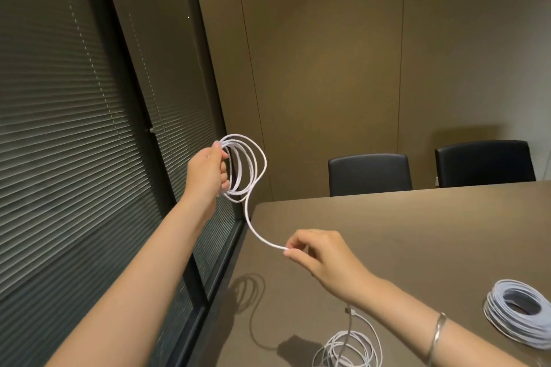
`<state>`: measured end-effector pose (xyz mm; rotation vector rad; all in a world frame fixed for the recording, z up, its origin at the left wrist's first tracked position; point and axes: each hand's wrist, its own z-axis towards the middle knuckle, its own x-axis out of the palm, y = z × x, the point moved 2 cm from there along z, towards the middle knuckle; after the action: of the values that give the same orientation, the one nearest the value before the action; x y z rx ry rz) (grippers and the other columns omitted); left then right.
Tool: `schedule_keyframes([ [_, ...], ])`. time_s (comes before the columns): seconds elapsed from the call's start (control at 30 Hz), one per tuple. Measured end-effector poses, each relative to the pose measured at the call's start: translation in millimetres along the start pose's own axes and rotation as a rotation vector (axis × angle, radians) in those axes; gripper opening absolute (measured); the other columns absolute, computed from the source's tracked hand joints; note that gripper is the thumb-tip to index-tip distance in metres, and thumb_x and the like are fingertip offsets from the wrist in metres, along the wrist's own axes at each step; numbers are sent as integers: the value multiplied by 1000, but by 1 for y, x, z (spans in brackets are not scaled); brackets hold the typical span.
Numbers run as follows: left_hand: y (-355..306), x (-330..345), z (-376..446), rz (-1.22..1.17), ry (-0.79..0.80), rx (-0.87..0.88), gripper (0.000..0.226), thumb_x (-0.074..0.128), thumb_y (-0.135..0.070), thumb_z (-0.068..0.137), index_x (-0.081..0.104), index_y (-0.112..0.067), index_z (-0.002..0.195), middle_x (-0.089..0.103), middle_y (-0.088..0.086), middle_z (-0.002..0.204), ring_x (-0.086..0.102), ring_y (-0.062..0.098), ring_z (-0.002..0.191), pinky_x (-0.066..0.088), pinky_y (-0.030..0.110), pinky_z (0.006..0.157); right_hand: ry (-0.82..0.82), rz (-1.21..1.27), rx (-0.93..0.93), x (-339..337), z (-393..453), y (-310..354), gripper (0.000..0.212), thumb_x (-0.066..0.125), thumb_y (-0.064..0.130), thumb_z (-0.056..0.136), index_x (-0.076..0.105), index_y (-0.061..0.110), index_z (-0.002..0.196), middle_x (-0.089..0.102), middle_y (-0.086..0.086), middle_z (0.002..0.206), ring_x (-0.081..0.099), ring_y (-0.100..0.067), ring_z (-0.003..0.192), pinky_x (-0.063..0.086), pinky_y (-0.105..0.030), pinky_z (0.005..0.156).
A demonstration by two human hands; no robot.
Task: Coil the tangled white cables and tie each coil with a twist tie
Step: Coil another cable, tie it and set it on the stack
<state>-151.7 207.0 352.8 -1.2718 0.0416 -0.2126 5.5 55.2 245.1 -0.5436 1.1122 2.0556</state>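
one white cable (249,188) in work: several loops gathered in my left hand (208,171), held up in the air beyond the table (417,232) edge, near the blinds (74,128); my fingers are curled round the bundle where the loops meet. free tail runs down and across to my right hand (316,250), thumb and forefinger pinching it at its end, the other fingers loosely bent. handling, as i judge it: light, thin, soft, with some spring, so loops will want to open and slide unless gripped where they cross; smooth jacket, likely slippery. best hold: the crossing point for the coil, the tail near its tip for feeding. also listed: loose cable heap (348,345) on the table below my right wrist, connector showing; dense wound coil (521,313) at far right. no twist tie visible.
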Motion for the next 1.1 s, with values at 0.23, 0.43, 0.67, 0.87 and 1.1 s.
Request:
schedule_keyframes([
  [0.23, 0, 23, -28, 110, 455, -198, 34, 43, -35, 104, 49, -16, 77, 33, -4, 54, 27, 7, 39, 26, 18, 36, -300, -321, -213, -26, 24, 31, 9, 67, 35, 82, 66, 26, 79, 61, 10, 71, 59, -13, 65, 49, -31, 54],
  [0.43, -6, 26, -45, 149, 663, -292, 34, 46, -37, 103, 50, -15, 77, 43, -2, 63, 28, 8, 46, 28, 17, 39, -556, -183, -143, -52, 36, 26, 6, 74, 19, 78, 75, 17, 84, 64, 5, 78, 55, -5, 63, 44, -19, 59],
  [0.67, 4, 34, -57, 110, 807, -466, 38, 41, -38, 103, 55, -10, 81, 48, 3, 67, 20, 6, 43, 18, 16, 37, -678, 6, -169, -54, 34, 25, 6, 73, 4, 81, 73, 8, 85, 56, 8, 83, 51, 8, 74, 35, -4, 64],
  [0.87, 7, 39, -63, -32, 874, -562, 48, 43, -53, 95, 57, -10, 80, 29, -4, 56, 22, 5, 39, 16, 17, 38, -640, -67, -274, -49, 30, 19, 10, 71, 3, 80, 74, 5, 90, 57, -4, 85, 48, 1, 75, 37, -4, 70],
  [1.1, 5, 35, -60, 92, 789, -401, 32, 52, -43, 96, 47, -19, 76, 22, -6, 59, 19, 7, 47, 22, 16, 40, -467, 541, 85, -55, 34, 11, 18, 59, 9, 85, 75, 15, 90, 69, -3, 92, 65, -15, 89, 51, -23, 77],
])
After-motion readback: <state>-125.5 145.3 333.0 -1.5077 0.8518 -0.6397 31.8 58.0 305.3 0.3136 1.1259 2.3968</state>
